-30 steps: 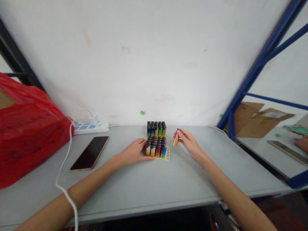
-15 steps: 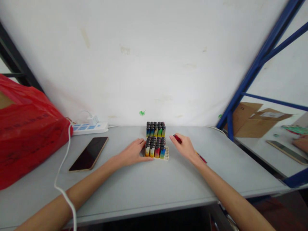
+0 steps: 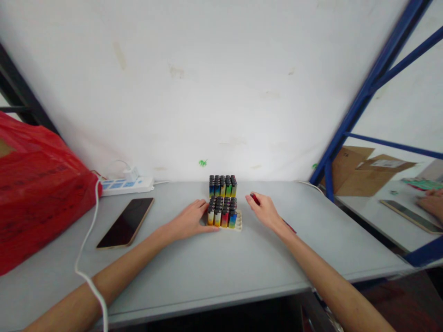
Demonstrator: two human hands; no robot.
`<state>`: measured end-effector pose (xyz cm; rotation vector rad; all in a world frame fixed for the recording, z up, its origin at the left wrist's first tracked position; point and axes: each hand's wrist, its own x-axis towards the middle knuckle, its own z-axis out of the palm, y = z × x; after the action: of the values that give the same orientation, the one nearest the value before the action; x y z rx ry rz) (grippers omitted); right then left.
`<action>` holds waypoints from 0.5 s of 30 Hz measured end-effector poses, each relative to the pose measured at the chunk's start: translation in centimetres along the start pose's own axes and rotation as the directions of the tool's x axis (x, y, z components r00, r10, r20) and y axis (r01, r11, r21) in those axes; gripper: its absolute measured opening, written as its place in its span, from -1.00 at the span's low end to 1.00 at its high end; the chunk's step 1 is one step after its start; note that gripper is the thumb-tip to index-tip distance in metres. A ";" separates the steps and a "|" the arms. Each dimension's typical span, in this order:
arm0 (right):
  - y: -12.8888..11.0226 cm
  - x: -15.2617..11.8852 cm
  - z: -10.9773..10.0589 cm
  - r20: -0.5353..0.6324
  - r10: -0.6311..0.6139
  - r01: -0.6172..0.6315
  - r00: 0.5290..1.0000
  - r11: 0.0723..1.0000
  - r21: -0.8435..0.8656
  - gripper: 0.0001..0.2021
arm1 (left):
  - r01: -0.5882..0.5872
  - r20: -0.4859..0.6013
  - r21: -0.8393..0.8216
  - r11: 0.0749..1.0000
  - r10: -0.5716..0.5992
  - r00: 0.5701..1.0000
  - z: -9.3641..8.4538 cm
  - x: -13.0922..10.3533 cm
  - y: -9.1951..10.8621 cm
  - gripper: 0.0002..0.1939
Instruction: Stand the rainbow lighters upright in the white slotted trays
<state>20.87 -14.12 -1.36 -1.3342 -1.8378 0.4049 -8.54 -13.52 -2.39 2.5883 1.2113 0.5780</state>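
Note:
My left hand (image 3: pixel 193 216) steadies a white tray (image 3: pixel 238 224) of upright lighters, its thumb along the front edge and its fingers at the left side. Black-topped lighters (image 3: pixel 221 217) in white-yellow, red and blue fill much of this tray, while the holes down its right side show bare. Directly behind stands a second block of lighters (image 3: pixel 223 186) in blue, yellow and green. To the right of the front tray, my right hand (image 3: pixel 265 210) is closed around a red lighter (image 3: pixel 255 198), apart from the tray. Another reddish object (image 3: pixel 289 226) lies partly hidden behind my right wrist.
On the left are a phone (image 3: pixel 126 222), a white power strip (image 3: pixel 128 185), a loose white cable (image 3: pixel 81 258) and a red plastic bag (image 3: pixel 41 198). A blue metal frame (image 3: pixel 349 120) rises at right; beyond it are a cardboard box (image 3: pixel 367 173) and another person's hand (image 3: pixel 431 203).
The red lighter has turned slightly within my right hand. My left hand keeps its place at the tray. The whole view has shifted a little.

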 end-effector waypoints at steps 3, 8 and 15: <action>-0.4 -0.1 -0.5 0.083 -0.034 0.026 0.996 0.995 0.098 -0.55 | 0.009 0.018 0.016 1.000 -0.009 1.000 0.0 0.0 0.0 -0.31; -0.5 -0.2 -0.9 0.144 -0.204 0.203 0.968 0.979 0.018 -0.49 | 0.026 0.070 0.013 1.000 -0.026 0.997 0.0 0.2 -0.1 -0.30; 0.3 -0.2 -0.7 0.170 -0.147 0.162 0.974 0.984 -0.076 -0.54 | 0.012 0.058 -0.009 1.000 -0.012 0.998 0.2 0.2 -0.4 -0.34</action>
<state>21.65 -14.33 -1.22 -1.2364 -2.1029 0.3619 -8.57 -13.11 -2.61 2.5698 1.2018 0.5007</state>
